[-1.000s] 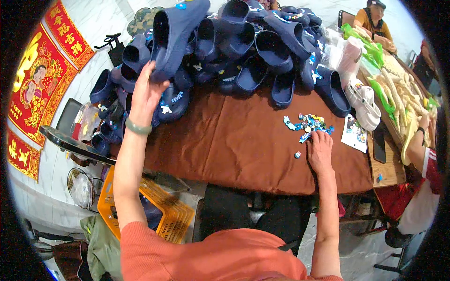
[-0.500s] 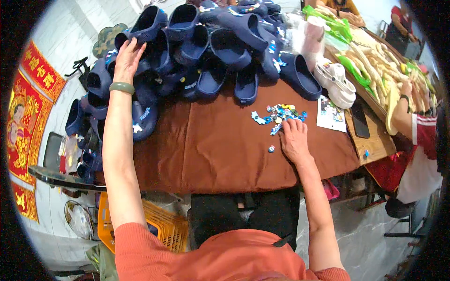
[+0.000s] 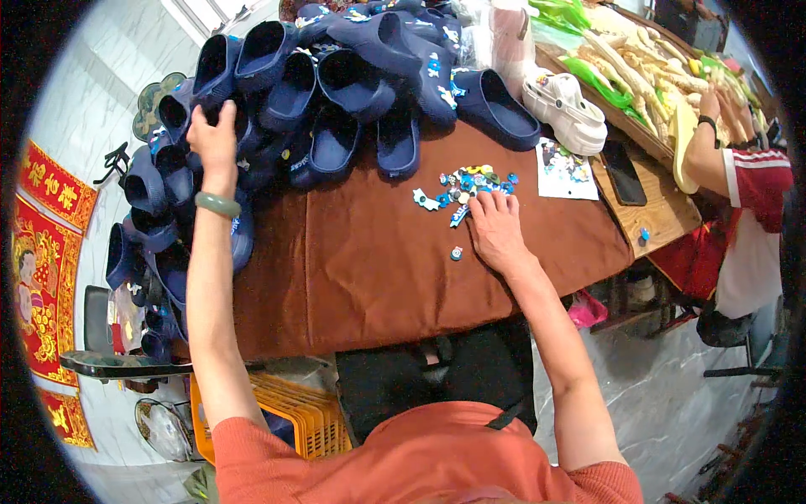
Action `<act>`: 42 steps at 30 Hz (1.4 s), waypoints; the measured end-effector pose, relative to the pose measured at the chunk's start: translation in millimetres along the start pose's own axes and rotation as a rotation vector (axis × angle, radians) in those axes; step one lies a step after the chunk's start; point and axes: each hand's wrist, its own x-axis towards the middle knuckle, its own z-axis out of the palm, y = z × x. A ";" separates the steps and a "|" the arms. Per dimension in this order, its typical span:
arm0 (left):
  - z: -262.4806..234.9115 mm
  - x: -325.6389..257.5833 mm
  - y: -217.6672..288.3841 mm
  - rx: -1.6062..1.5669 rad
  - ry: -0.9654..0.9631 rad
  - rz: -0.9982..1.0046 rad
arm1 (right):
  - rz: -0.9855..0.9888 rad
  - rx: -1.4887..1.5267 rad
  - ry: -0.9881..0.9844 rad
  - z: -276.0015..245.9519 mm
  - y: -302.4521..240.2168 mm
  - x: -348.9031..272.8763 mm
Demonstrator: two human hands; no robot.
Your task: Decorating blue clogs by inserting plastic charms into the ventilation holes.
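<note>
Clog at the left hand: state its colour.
The clog is dark navy blue, seen best in the head view.

Navy blue rolls right across the clogs [image 3: 336, 143] in front of me, and there's a white clog [image 3: 571, 118] breaking the run! Plain brown on the cloth [image 3: 378, 269] here, with the little charms [image 3: 466, 186] flashing blue, white, yellow and black. My sleeve [image 3: 248, 445] is coral orange, my bangle [image 3: 218, 204] grey-green (lovely against it). Red banners [image 3: 52, 260] blaze with gold patterns, and the crate [image 3: 323, 420] glows yellow-orange!
</note>
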 end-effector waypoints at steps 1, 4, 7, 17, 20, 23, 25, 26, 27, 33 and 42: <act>13.0 -16.2 3.1 0.249 0.199 0.181 | -0.006 -0.009 -0.007 -0.2 -2.3 1.5; 50.6 -63.2 53.4 0.245 -0.023 0.388 | 0.007 -0.033 -0.026 -2.2 0.8 -0.7; 94.0 -111.7 98.0 0.326 -0.233 0.569 | 0.015 -0.042 -0.053 -1.7 1.7 -1.6; 212.1 -123.3 157.1 0.652 -0.329 0.893 | 0.026 -0.018 -0.052 0.9 -0.7 -3.1; 226.8 -77.2 158.0 0.771 -0.376 0.670 | 0.018 -0.030 -0.070 -2.5 -1.4 -0.6; 230.0 -54.7 158.4 0.777 -0.526 0.665 | 0.012 -0.054 -0.052 -1.5 -3.4 0.6; 225.5 -50.9 158.4 0.714 -0.511 0.650 | 0.019 -0.046 -0.053 -1.5 -2.0 1.1; 220.4 -51.4 161.1 0.648 -0.497 0.633 | 0.026 -0.042 -0.056 -2.0 -0.8 0.6; 214.2 -50.5 158.8 0.554 -0.419 0.671 | 0.028 -0.041 -0.052 -2.7 0.1 0.2; 143.4 -66.5 128.4 0.270 -0.255 0.875 | 0.054 -0.026 -0.100 -6.2 1.8 -3.7; -45.3 -185.7 90.3 -0.020 -0.340 0.827 | 0.042 -0.014 -0.074 11.6 3.7 -7.3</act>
